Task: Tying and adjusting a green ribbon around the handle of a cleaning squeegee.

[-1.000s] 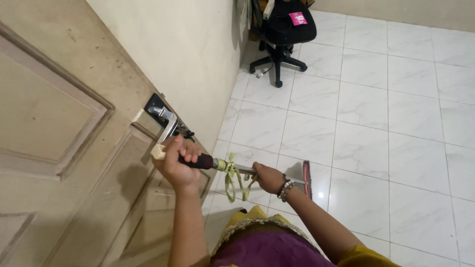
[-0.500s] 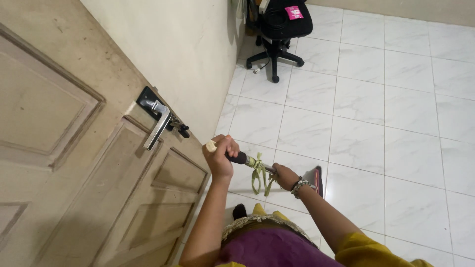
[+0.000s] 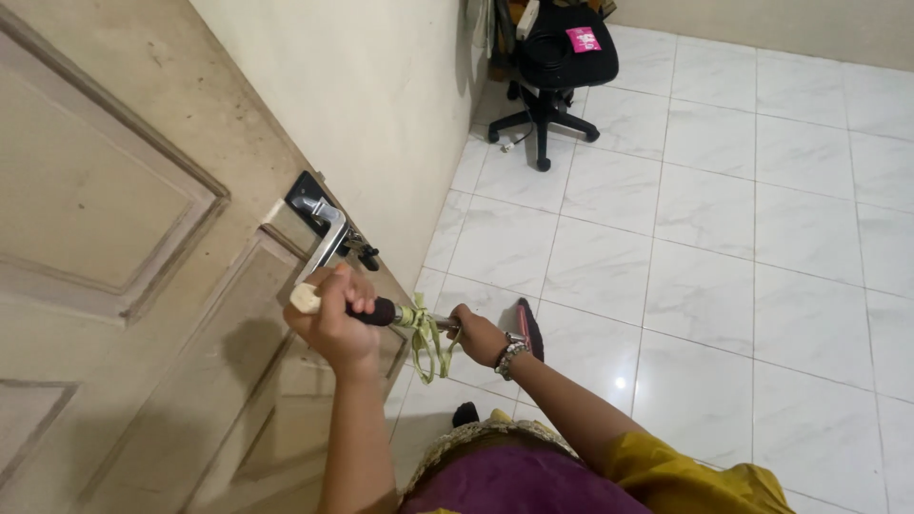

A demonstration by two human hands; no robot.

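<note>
My left hand (image 3: pixel 333 319) grips the top of a long floor-wiper handle (image 3: pixel 381 310), by its black grip with a cream end cap. A yellow-green ribbon loop (image 3: pixel 427 341) hangs from the handle just below. My right hand (image 3: pixel 476 335), with a beaded bracelet on the wrist, holds the metal shaft lower down. The wiper's dark head with a red edge (image 3: pixel 529 328) rests on the white tiled floor (image 3: pixel 724 257). My left hand is close to the silver lever handle (image 3: pixel 324 243) of the beige panelled door (image 3: pixel 124 286).
A cream wall (image 3: pixel 381 105) runs from the door to the far corner. A black swivel chair (image 3: pixel 557 67) with a pink tag on its seat stands there on the tiles. My purple and yellow clothing fills the bottom edge.
The handle top swung back left, toward the door lever, after having moved right half a second ago. The wiper head slid left across the tile, nearer my feet.
</note>
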